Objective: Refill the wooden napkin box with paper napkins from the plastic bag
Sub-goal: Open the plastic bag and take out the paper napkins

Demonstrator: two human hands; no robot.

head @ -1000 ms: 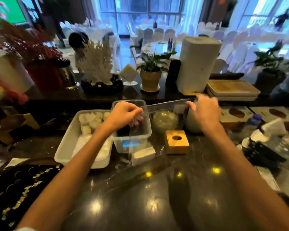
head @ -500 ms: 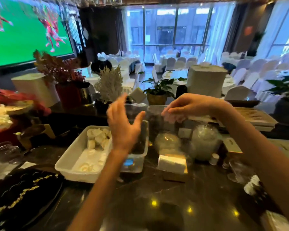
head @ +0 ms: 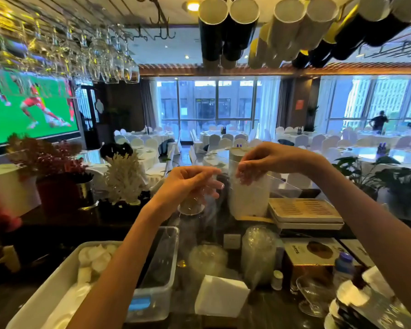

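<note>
Nearest the camera on the dark counter (head: 266, 309), I record a stack of white paper napkins (head: 221, 296) lying flat, just right of a clear plastic tub (head: 159, 281) with a blue label. A white tray (head: 57, 288) holding pale rolled items stands against the tub's left side. I cannot make out the wooden napkin box; if it is under the napkin stack, the stack hides it. Behind the napkins I note a bundle of clear plastic lids or cups (head: 258, 250) in wrapping, and to the right a bottle with a purple cap (head: 343, 265) and a glass dish (head: 314, 293). Above this clutter both hands are raised, holding a clear plastic bag (head: 274, 184) between them. The left hand (head: 188, 184) has its grip pinched together on the transparent film, fingers curled. The right hand (head: 268, 161) likewise has its fingertips clamped on the bag's upper edge. The bag appears empty, though the film is hard to read. Behind the hands stands a tall white cylinder (head: 248, 195) beside stacked flat trays (head: 304, 213). Farther off: white coral decoration (head: 125, 179), a green screen (head: 29, 108), and a dining hall with covered chairs.
</note>
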